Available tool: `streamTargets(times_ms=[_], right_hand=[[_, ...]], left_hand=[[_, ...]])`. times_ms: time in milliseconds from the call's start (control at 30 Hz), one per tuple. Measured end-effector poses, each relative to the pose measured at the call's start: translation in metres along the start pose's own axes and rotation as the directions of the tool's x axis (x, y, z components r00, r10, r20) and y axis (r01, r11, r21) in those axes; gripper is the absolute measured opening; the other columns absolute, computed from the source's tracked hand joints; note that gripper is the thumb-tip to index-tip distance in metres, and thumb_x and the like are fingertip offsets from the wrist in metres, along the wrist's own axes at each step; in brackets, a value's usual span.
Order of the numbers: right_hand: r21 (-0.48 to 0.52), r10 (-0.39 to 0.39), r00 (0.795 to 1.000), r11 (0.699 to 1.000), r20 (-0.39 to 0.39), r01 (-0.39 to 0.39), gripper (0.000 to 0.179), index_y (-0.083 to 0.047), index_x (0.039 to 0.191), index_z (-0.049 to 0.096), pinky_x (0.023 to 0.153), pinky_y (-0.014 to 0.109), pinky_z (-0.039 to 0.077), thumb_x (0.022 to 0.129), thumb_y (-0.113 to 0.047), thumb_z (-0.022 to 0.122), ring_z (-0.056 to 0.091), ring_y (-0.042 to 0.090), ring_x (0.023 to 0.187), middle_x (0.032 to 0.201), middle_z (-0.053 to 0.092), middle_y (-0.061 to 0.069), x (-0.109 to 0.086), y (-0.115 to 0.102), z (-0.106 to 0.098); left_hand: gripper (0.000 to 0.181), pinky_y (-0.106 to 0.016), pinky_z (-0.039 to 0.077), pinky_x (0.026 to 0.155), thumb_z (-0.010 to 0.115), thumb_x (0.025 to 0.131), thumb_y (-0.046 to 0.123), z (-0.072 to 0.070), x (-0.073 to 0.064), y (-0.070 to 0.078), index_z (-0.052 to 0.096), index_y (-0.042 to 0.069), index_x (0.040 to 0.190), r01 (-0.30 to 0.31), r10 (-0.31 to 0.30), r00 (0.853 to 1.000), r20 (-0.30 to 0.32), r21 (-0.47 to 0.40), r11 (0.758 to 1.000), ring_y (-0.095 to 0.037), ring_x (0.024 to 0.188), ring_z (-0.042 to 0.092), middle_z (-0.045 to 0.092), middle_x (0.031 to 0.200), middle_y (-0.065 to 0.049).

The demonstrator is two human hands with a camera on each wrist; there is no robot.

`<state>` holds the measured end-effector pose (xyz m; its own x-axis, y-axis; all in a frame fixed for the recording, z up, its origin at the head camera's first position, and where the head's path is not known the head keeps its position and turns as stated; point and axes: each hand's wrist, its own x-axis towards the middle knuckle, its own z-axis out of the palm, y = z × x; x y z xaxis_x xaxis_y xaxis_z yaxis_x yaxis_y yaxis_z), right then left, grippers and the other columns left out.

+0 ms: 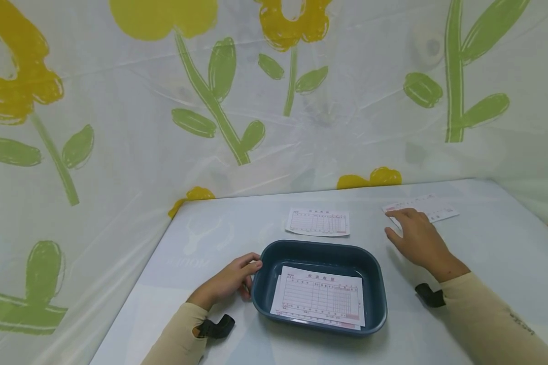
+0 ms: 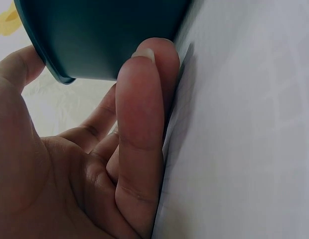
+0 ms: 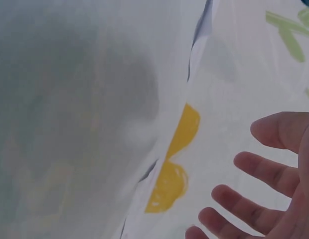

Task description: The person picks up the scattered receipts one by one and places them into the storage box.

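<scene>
A dark blue rectangular basin stands on the table, with several printed receipt slips lying in it. My left hand is at its left side, thumb and forefinger at the rim. In the left wrist view the basin's outer wall shows, with a digit touching its rim and the other fingers loosely bent near the tabletop. To the right, my right hand hovers by another paper slip and partly covers it. Its fingers are spread and hold nothing in the right wrist view.
One more receipt slip lies behind the basin, its front edge slightly raised. The pale table meets a white flower-printed cloth at its back edge.
</scene>
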<state>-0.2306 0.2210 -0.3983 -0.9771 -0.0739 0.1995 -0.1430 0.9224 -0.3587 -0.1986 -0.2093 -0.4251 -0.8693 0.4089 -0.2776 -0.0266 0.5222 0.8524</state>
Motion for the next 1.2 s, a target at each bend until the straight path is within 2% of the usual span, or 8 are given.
streamTargets(times_ms=[333,667,833,1067,1200], right_hand=[[0.022,0.065,0.996,0.998,0.057,-0.066,0.053,0.003,0.141,0.048,0.102,0.072,0.035,0.097,-0.023,0.061,0.036,0.057,0.127,0.141,0.039,0.038,0.005,0.02,-0.008],[0.048,0.096,0.987,0.994,0.127,-0.103,0.059,0.006,0.144,0.039,0.103,0.074,0.031,0.099,-0.027,0.056,0.033,0.061,0.13,0.143,0.035,0.043,0.008,0.045,-0.02],[0.041,0.137,0.974,0.988,0.179,-0.146,0.066,0.01,0.147,0.03,0.102,0.074,0.032,0.099,-0.029,0.054,0.032,0.062,0.129,0.143,0.032,0.045,0.013,0.056,-0.028],[0.031,0.208,0.941,0.974,0.268,-0.224,0.078,0.014,0.149,0.017,0.1,0.073,0.036,0.1,-0.035,0.051,0.036,0.06,0.123,0.142,0.027,0.048,0.02,0.072,-0.034],[0.002,0.214,0.933,0.975,0.289,-0.224,0.08,0.017,0.147,0.016,0.098,0.072,0.037,0.099,-0.036,0.051,0.039,0.06,0.119,0.139,0.029,0.05,0.025,0.081,-0.033]], left_hand=[[0.042,-0.029,0.053,0.061,0.045,0.104,0.045,0.0,0.0,0.0,0.052,0.011,0.127,-0.008,0.008,1.0,0.001,-0.001,1.0,-0.018,0.061,0.061,0.062,0.068,-0.004],[0.043,-0.03,0.054,0.062,0.046,0.104,0.047,0.003,0.001,-0.001,0.052,0.012,0.128,-0.003,0.003,1.0,0.001,-0.013,1.0,-0.018,0.06,0.061,0.062,0.068,-0.003],[0.042,-0.031,0.054,0.061,0.045,0.104,0.046,0.002,0.0,-0.002,0.052,0.012,0.127,-0.009,0.009,1.0,-0.002,-0.011,1.0,-0.018,0.06,0.061,0.062,0.068,-0.003],[0.041,-0.031,0.054,0.06,0.046,0.104,0.046,0.002,0.0,-0.004,0.053,0.013,0.127,-0.014,0.014,1.0,0.002,-0.015,1.0,-0.018,0.06,0.062,0.061,0.068,-0.003],[0.042,-0.031,0.055,0.061,0.045,0.104,0.046,0.002,0.0,-0.003,0.053,0.013,0.127,-0.009,0.009,1.0,-0.001,-0.009,1.0,-0.018,0.061,0.061,0.061,0.068,-0.003]])
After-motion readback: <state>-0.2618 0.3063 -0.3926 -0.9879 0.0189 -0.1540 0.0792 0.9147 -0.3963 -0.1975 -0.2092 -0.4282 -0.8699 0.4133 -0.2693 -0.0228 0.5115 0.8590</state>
